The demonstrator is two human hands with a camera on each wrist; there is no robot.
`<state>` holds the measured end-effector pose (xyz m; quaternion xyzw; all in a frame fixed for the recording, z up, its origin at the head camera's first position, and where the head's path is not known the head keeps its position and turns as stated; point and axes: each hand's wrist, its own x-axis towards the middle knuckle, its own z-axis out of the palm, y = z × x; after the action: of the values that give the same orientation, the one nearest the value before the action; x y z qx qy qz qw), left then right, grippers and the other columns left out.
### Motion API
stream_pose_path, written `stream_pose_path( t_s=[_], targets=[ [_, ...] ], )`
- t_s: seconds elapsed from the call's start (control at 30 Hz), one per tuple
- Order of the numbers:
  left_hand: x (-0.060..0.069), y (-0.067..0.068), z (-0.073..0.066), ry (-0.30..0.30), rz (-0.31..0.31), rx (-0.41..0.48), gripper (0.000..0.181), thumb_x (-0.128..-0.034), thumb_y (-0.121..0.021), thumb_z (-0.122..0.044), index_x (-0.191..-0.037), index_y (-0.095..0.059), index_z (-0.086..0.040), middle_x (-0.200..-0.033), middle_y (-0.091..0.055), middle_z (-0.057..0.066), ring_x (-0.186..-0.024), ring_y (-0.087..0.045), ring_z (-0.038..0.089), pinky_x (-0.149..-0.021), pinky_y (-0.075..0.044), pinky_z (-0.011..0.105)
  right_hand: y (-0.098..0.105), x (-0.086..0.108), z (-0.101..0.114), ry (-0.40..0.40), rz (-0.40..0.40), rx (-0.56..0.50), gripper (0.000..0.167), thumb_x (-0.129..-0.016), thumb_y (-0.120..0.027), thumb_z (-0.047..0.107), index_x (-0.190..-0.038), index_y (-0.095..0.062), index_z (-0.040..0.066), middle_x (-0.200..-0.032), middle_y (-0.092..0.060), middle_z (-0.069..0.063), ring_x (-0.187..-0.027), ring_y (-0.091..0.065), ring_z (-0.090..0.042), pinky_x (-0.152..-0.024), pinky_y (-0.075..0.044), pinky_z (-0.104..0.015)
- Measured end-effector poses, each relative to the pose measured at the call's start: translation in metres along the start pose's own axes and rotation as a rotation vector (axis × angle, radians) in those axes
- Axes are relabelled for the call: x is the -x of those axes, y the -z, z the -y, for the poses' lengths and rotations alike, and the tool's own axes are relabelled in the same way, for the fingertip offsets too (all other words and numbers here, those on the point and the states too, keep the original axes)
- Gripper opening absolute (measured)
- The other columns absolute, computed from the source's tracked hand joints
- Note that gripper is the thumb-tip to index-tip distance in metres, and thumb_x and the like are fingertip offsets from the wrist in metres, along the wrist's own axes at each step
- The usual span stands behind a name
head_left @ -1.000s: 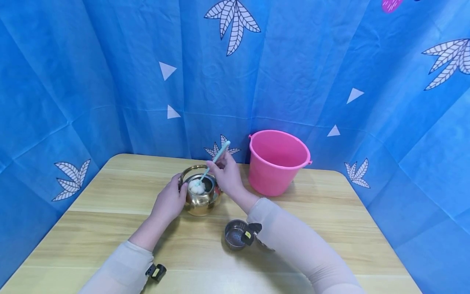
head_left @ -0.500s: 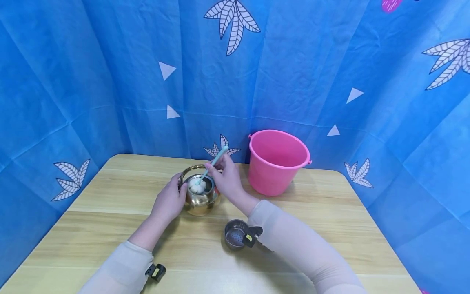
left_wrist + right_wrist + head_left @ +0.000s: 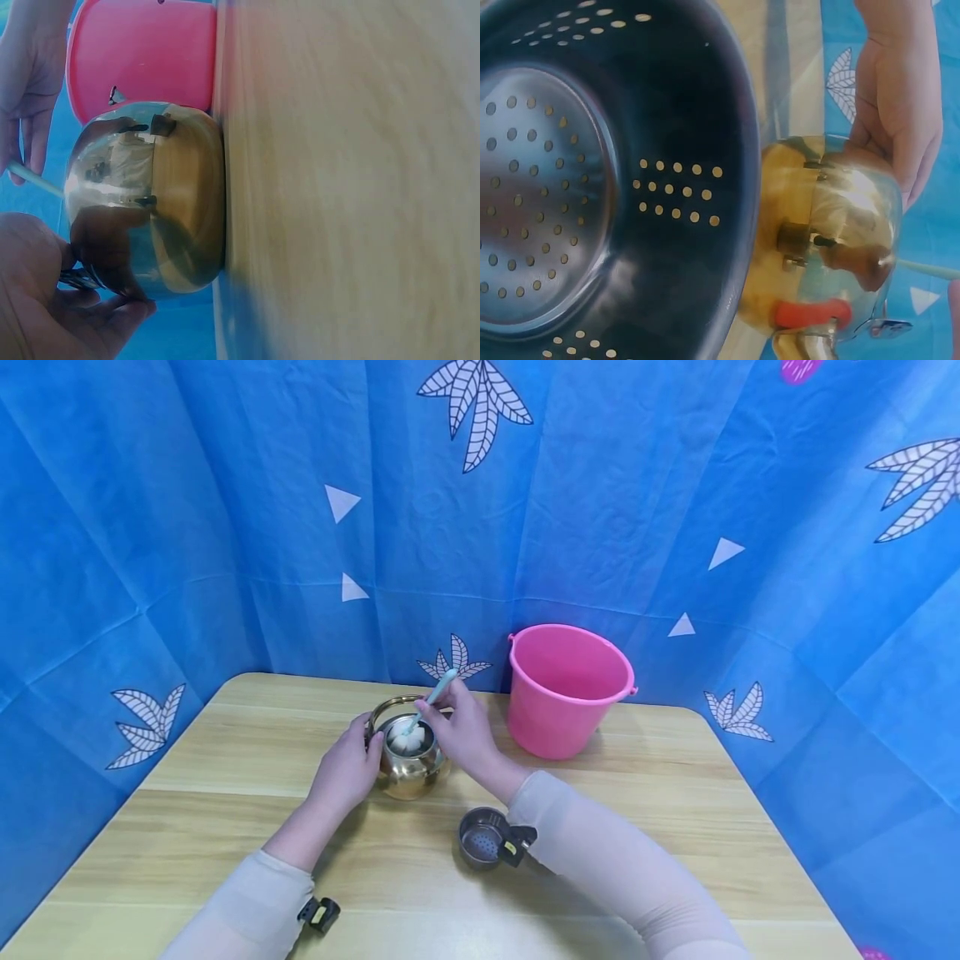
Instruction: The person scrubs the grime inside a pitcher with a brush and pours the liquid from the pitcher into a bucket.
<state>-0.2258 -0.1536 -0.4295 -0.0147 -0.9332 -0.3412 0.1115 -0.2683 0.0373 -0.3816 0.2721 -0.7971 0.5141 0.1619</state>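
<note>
A shiny gold teapot [image 3: 408, 777] stands on the table with its top uncovered. My left hand [image 3: 347, 768] grips its left side by the handle's base; in the left wrist view that hand [image 3: 52, 300] has its fingertips against the pot [image 3: 180, 195]. Between thumb and fingers my right hand [image 3: 468, 731] pinches a pale green brush handle [image 3: 441, 687], slanting down to a white brush head [image 3: 407, 739] inside the opening. The right wrist view shows the pot's spout [image 3: 802, 345] and the left hand [image 3: 901, 105] holding the far side.
A perforated metal strainer cup [image 3: 480, 839] sits on the table [image 3: 405, 877] just left of my right wrist, looming large in the right wrist view. Behind my right forearm stands a pink bucket [image 3: 551, 727]. Blue patterned cloth [image 3: 450, 543] hangs around the table's back and sides.
My right hand and the brush handle have lowered slightly, and the handle's top has shifted left. The white head sits a little deeper in the pot. My left hand has stayed put.
</note>
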Motion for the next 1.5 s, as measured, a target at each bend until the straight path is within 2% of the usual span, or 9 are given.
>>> stream_pose_path(
  t_s=[0.17,0.33,0.7,0.93,1.13,1.3,1.5],
  targets=[
    [-0.001,0.000,-0.001,0.002,0.002,0.002,0.053,-0.1075,-0.042,-0.025,-0.150,-0.034,0.006,-0.144,-0.047,0.032,-0.127,-0.049,0.051,-0.106,-0.039,0.063,0.000,0.000,0.001,0.085,0.022,0.061,0.018,-0.093,-0.073,0.013,-0.092,-0.055,0.009,-0.089,-0.072,-0.004,-0.083,-0.068,-0.014,-0.073,-0.056,-0.021],
    [-0.001,-0.001,0.000,-0.003,-0.003,0.000,0.053,-0.1075,-0.042,-0.025,-0.150,-0.034,0.006,-0.143,-0.048,0.033,-0.127,-0.050,0.051,-0.105,-0.040,0.062,-0.002,0.002,0.003,0.170,0.096,0.111,0.017,-0.094,-0.072,0.014,-0.094,-0.056,0.008,-0.091,-0.073,-0.005,-0.080,-0.070,-0.013,-0.070,-0.055,-0.016],
    [0.000,0.001,-0.002,-0.007,0.004,0.004,0.052,-0.1080,-0.041,-0.025,-0.149,-0.034,0.007,-0.140,-0.051,0.033,-0.124,-0.052,0.050,-0.101,-0.044,0.063,-0.005,0.005,0.011,0.329,0.172,0.280,0.018,-0.094,-0.072,0.015,-0.097,-0.056,0.007,-0.091,-0.070,-0.003,-0.089,-0.071,-0.015,-0.079,-0.054,-0.014],
    [0.001,0.002,-0.001,-0.009,0.010,-0.001,0.053,-0.1085,-0.040,-0.026,-0.149,-0.033,0.007,-0.140,-0.050,0.034,-0.124,-0.052,0.050,-0.101,-0.043,0.063,-0.007,0.005,0.015,0.339,0.212,0.313,0.017,-0.095,-0.071,0.014,-0.094,-0.055,0.008,-0.090,-0.069,-0.001,-0.091,-0.071,-0.014,-0.081,-0.053,-0.013],
    [0.001,0.002,-0.001,-0.009,0.013,-0.006,0.053,-0.1088,-0.039,-0.027,-0.149,-0.033,0.007,-0.141,-0.049,0.034,-0.125,-0.051,0.050,-0.102,-0.043,0.062,-0.007,0.004,0.018,0.380,0.222,0.384,0.019,-0.094,-0.072,0.017,-0.093,-0.055,0.008,-0.087,-0.069,-0.001,-0.085,-0.069,-0.013,-0.077,-0.055,-0.018],
    [0.000,0.002,-0.002,-0.002,0.022,-0.007,0.054,-0.1091,-0.037,-0.029,-0.150,-0.033,0.006,-0.142,-0.049,0.033,-0.126,-0.051,0.049,-0.101,-0.043,0.062,-0.008,0.003,0.021,0.412,0.241,0.392,0.018,-0.094,-0.072,0.017,-0.094,-0.056,0.010,-0.089,-0.070,-0.001,-0.084,-0.068,-0.013,-0.075,-0.054,-0.019],
    [-0.001,0.000,0.000,0.010,0.033,-0.023,0.056,-0.1096,-0.035,-0.032,-0.149,-0.032,0.007,-0.142,-0.048,0.032,-0.127,-0.050,0.049,-0.101,-0.043,0.062,-0.009,0.000,0.026,0.408,0.288,0.418,0.017,-0.095,-0.071,0.018,-0.094,-0.056,0.012,-0.090,-0.069,0.001,-0.081,-0.062,-0.010,-0.073,-0.051,-0.019]
  ],
)
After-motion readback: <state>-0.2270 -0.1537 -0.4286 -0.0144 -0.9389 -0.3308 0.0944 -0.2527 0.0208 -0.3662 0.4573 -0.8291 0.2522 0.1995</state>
